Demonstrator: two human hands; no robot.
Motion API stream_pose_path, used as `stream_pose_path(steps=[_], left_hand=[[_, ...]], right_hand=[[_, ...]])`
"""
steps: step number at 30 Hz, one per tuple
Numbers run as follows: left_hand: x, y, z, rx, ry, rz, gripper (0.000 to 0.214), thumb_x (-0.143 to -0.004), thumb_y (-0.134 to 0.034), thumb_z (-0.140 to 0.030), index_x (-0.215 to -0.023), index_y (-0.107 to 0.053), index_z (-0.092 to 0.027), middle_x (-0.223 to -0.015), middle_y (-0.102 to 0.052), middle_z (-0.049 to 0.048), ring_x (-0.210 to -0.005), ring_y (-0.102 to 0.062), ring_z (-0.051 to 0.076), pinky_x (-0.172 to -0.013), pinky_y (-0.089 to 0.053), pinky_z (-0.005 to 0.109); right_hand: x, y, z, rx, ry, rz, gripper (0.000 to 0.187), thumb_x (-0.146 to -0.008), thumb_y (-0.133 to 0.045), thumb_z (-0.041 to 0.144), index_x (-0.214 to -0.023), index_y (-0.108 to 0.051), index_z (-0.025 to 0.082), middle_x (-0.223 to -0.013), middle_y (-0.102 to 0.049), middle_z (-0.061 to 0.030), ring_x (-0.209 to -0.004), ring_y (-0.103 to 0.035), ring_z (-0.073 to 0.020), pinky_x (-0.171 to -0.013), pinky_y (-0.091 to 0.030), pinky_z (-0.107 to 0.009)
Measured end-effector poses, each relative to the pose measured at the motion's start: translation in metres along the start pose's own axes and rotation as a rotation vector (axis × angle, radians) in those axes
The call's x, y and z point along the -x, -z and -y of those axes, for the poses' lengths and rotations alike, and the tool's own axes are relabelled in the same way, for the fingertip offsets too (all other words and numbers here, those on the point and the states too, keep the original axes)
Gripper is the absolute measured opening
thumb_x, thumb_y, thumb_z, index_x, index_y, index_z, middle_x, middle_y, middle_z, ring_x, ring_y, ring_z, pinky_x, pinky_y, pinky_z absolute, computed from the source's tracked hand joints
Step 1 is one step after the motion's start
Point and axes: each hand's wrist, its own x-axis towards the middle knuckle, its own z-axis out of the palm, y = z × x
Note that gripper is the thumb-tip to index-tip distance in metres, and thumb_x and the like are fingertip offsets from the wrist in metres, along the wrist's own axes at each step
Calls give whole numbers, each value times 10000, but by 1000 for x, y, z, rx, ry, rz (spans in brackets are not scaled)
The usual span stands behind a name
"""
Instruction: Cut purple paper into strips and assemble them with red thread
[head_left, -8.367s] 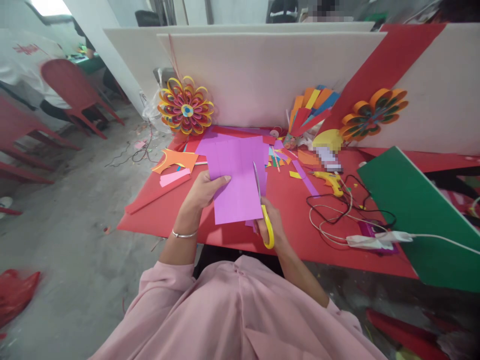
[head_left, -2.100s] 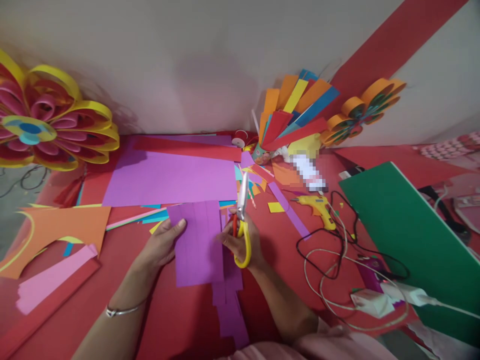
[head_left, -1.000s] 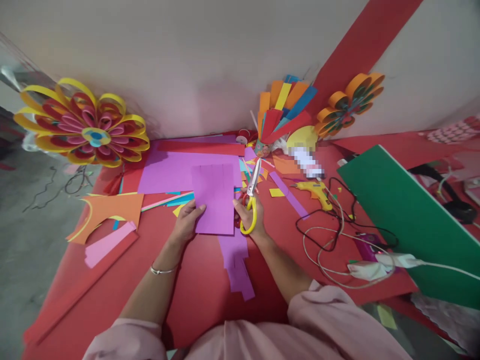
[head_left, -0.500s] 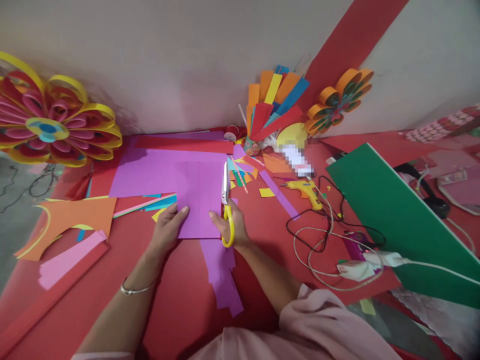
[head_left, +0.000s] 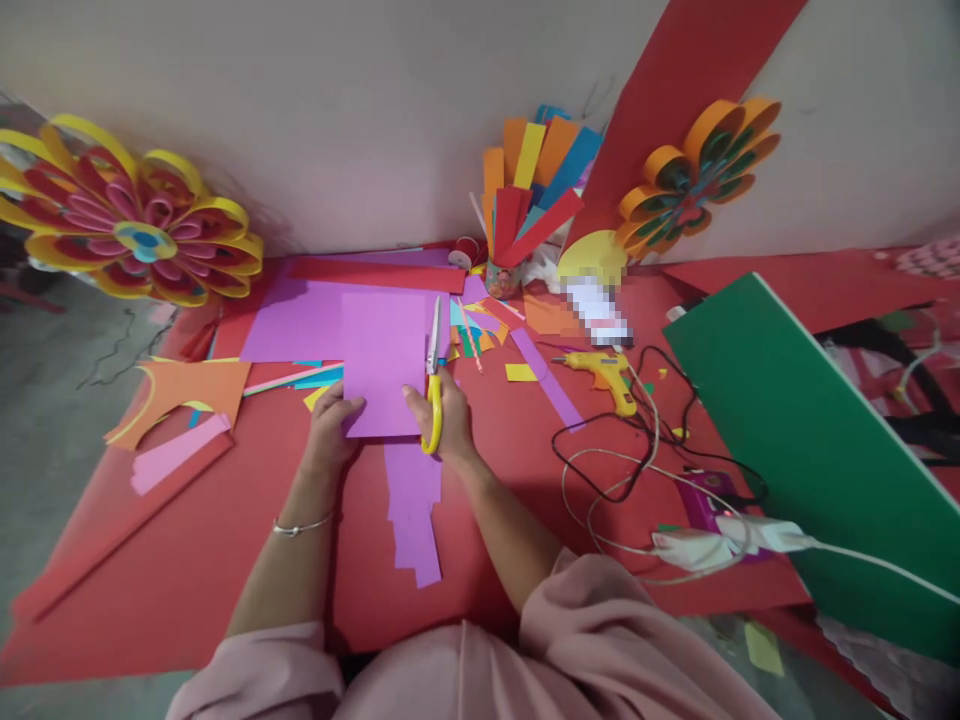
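My left hand (head_left: 330, 425) pinches the left edge of a rectangular purple paper sheet (head_left: 384, 365), thumb on top. My right hand (head_left: 450, 410) grips the sheet's lower right side between thumb and fingers. That same hand also holds a pair of yellow-handled scissors (head_left: 433, 385), their closed blades pointing away from me beside the sheet's right edge. Beneath and nearer to me lie several cut purple paper strips (head_left: 414, 520). A larger purple sheet (head_left: 292, 325) is spread behind, with a red strip (head_left: 375, 277) across it.
A yellow glue gun (head_left: 611, 375) lies to the right, near tangled cables (head_left: 600, 490) and a power strip (head_left: 709, 495). A green board (head_left: 810, 450) leans at far right. Paper flowers (head_left: 142, 240) and a tin of coloured strips (head_left: 504, 278) stand towards the wall.
My view has shifted slightly. Both hands still hold the purple sheet, with the scissors in the right. Faint lines visible on the sheet before do not show now.
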Motion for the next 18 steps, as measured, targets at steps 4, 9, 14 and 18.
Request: stream_pose_path(steps=[4, 9, 14, 18], left_hand=[[-1, 2, 2, -28, 69, 42, 346, -587, -840, -268, -904, -756, -160, -597, -692, -22, -352, -522, 116, -345, -399, 224], [-2, -2, 3, -38, 65, 76, 322, -725, -874, -353, -962, -729, -190, -524, -598, -64, -271, -435, 102, -238, -308, 211], [0, -6, 3, -4, 64, 109, 303, -779, -880, -382, -943, -710, -192, -503, -553, -81, -299, -441, 77, -281, -362, 179], [1, -8, 4, -22, 102, 195, 367, -735, -913, -327, -998, -702, -182, -561, -622, -59, -344, -504, 80, -336, -426, 180]], right_hand=[[-2, 8, 7, -2, -13, 35, 262, -864, -676, 513, -901, -584, 271, -628, -509, 86, -591, -483, -140, -585, -389, -248], [-2, 16, 17, -15, 4, 70, 211, -865, -677, 461, -921, -617, 267, -644, -557, 68, -618, -561, -153, -610, -416, -249], [0, 14, 19, 32, -31, 44, 188, -875, -675, 440, -954, -638, 274, -648, -588, 49, -639, -614, -181, -596, -440, -256], [-8, 16, 6, 53, -9, 0, 228, -900, -653, 462, -1027, -653, 274, -703, -635, 39, -623, -636, -178, -579, -470, -259]])
